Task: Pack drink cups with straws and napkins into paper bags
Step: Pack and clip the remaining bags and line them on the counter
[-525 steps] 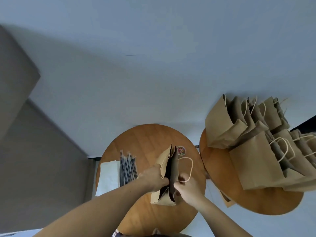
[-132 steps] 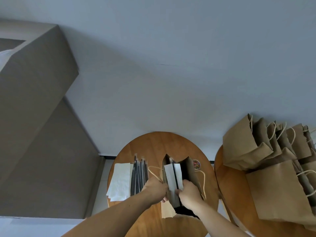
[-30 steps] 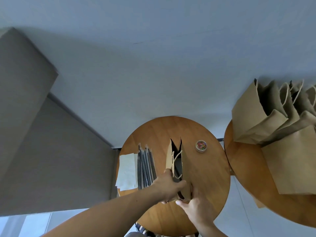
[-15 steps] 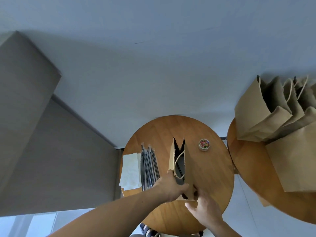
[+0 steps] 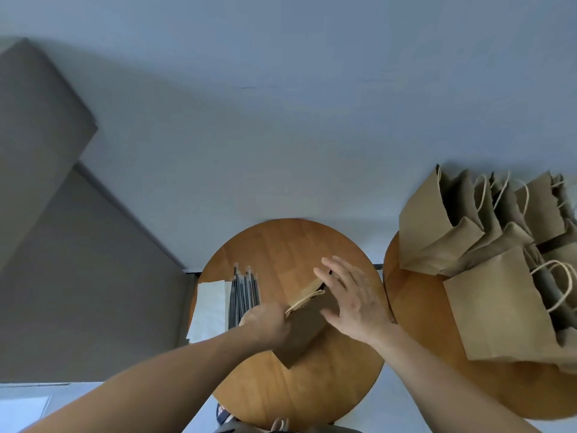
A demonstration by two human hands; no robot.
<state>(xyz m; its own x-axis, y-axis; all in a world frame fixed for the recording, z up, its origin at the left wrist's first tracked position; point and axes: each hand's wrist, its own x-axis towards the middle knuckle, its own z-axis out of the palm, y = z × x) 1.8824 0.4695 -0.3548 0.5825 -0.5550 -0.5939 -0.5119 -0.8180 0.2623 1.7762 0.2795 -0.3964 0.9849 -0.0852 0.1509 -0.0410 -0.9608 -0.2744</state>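
Bag (image 5: 304,332) now tipped from upright, mid-table (image 5: 281,245). Left hand (image 5: 268,321) grips top near cord handles, likely to lift it away. Right hand (image 5: 354,296) spread flat, holds nothing, thumb against bag, seemingly steadying. Straws (image 5: 245,292), napkins (image 5: 209,307) at left edge.

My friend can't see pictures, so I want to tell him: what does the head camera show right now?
The left hand grips a paper bag by its handles over a round table, with the open right hand spread against it. At the table's left lie straws and napkins; more bags crowd a second table on the right.
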